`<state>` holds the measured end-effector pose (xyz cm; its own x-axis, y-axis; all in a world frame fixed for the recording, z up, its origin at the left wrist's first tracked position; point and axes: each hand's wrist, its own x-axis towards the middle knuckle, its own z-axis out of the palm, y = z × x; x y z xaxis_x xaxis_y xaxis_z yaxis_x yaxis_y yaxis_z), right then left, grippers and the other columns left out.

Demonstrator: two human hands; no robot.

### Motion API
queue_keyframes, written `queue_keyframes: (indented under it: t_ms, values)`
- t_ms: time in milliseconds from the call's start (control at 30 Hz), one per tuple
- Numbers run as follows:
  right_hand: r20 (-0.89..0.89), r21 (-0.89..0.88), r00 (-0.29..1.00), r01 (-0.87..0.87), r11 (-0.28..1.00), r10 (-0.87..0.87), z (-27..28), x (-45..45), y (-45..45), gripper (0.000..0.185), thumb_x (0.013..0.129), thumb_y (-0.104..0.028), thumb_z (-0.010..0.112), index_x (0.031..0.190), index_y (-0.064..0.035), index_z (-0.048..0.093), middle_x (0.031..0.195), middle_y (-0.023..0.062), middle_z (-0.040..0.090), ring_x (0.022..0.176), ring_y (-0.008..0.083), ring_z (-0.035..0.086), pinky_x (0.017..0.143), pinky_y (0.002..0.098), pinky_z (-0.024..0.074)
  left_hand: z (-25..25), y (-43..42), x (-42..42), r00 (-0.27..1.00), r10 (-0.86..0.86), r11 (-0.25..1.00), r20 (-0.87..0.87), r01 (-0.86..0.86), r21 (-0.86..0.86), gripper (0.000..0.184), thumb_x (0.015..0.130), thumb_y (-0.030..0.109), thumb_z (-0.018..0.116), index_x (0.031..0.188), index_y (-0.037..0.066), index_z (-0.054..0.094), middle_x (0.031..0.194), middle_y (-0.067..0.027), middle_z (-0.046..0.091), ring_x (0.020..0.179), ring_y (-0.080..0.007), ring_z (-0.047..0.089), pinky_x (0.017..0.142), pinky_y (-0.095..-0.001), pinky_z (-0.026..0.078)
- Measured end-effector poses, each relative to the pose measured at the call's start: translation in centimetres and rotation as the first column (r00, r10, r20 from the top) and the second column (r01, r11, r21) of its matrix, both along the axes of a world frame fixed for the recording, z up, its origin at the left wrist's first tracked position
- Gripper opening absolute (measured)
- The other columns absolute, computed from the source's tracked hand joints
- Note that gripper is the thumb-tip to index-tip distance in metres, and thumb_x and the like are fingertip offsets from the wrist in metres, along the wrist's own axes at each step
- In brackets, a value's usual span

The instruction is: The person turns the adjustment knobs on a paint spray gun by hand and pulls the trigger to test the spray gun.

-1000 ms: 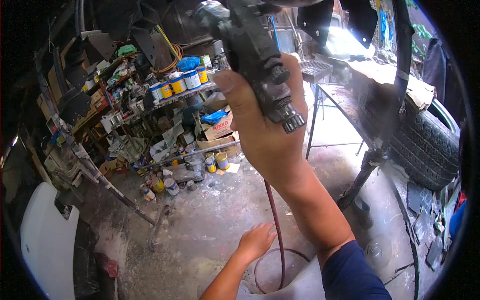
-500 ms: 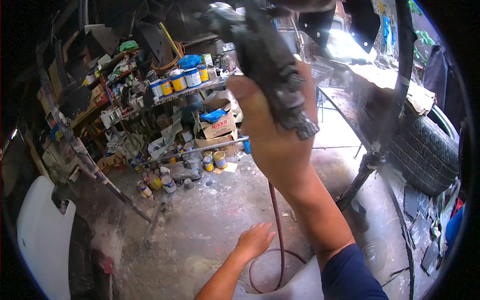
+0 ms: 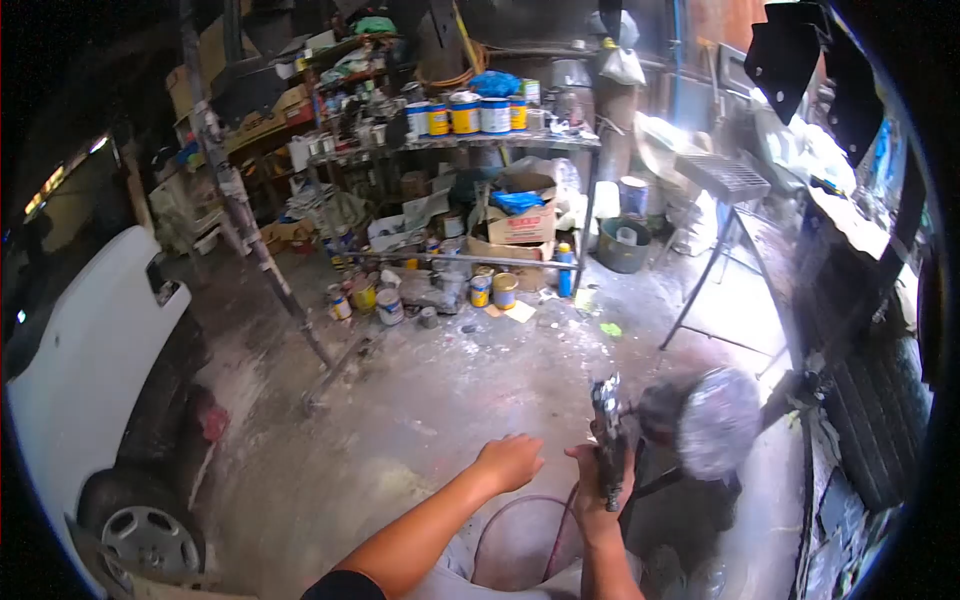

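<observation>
My right hand point(image 3: 590, 485) is wrapped round the handle of a dark, paint-stained spray gun point(image 3: 607, 435), held upright low in front of me. Just right of the gun is a rounded cup point(image 3: 718, 422) with a silvery-grey, blurred end; it looks joined to the gun, though the joint is unclear. A dark red hose point(image 3: 563, 530) runs down below this hand and loops near my legs. To the left, my left hand point(image 3: 510, 462) shows its back, the fingers curled in. Nothing shows in it, and it is apart from the gun.
A white car panel point(image 3: 95, 300) and a wheel point(image 3: 150, 535) stand at left. Ahead, a shelf point(image 3: 450, 143) carries paint cans point(image 3: 495, 115); more cans point(image 3: 390, 305) sit on the floor. A metal stand point(image 3: 715, 180) is at right, near a tyre point(image 3: 870, 420). A slanted post point(image 3: 240, 200) rises at left.
My right hand has lowered the spray gun from close before the camera to lap height. My left hand has curled its fingers. The view has swung to the right.
</observation>
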<state>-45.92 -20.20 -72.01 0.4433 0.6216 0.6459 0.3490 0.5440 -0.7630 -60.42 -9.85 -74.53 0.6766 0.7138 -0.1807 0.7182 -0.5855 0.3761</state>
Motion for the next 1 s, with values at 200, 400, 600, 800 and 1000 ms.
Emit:
queue_keyframes:
  t_ms: [200,400,600,800,1000]
  values:
    - [0.005,-0.165,1.000,0.017,0.986,-0.017,-10.4,-1.4,-0.3,0.042,0.089,0.001,0.075,0.129,0.0054,0.060,0.101,0.0194,0.069,0.085,0.0314,0.070,0.076,0.0384,0.0539,1.9,-3.7,-2.5,0.994,0.056,0.998,-0.089,-0.053,0.036,0.037,0.101,0.028,0.060,0.129,0.005,0.061,0.127,-0.0172,0.065,0.122,-0.0379,0.059,0.099,-0.0486,0.050]
    - [0.005,-0.238,0.996,-0.084,0.968,0.088,-10.4,-2.3,1.0,0.052,0.086,-0.004,0.080,0.134,-0.0019,0.061,0.120,0.0228,0.069,0.108,0.0414,0.068,0.093,0.0431,0.0536,5.2,-15.9,-8.7,0.970,0.160,0.986,0.184,-0.164,0.006,0.041,0.101,0.032,0.058,0.131,0.005,0.060,0.125,-0.0145,0.065,0.116,-0.0356,0.062,0.096,-0.0491,0.051]
    - [-0.200,-0.363,0.953,-0.288,0.886,0.228,-11.2,-3.1,0.3,0.050,0.087,-0.003,0.079,0.134,-0.0009,0.061,0.116,0.0201,0.070,0.094,0.0297,0.073,0.082,0.0388,0.0585,3.2,-16.5,-10.1,0.994,0.100,0.966,-0.050,-0.109,-0.233,0.045,0.104,0.034,0.054,0.137,0.004,0.057,0.130,-0.0169,0.064,0.122,-0.0375,0.059,0.102,-0.0485,0.049]
    - [-0.245,-0.432,0.961,-0.223,0.874,0.125,-12.1,-4.6,0.0,0.047,0.088,-0.001,0.078,0.132,0.0012,0.061,0.111,0.0168,0.072,0.089,0.0226,0.073,0.077,0.0350,0.0597,-11.4,-10.6,-13.6,0.986,0.022,0.956,-0.166,-0.069,-0.284,0.042,0.101,0.033,0.055,0.132,0.006,0.059,0.125,-0.0188,0.067,0.120,-0.0396,0.062,0.097,-0.0528,0.051]
    - [-0.315,-0.482,0.936,-0.299,0.824,0.155,-11.1,-6.3,0.1,0.054,0.091,0.001,0.071,0.141,0.0010,0.050,0.117,0.0165,0.070,0.086,0.0174,0.068,0.067,0.0335,0.0627,-16.8,-5.7,-16.3,0.960,-0.017,0.870,-0.278,-0.123,-0.477,0.042,0.099,0.033,0.056,0.131,0.007,0.061,0.119,-0.0201,0.071,0.113,-0.0422,0.066,0.093,-0.0541,0.053]
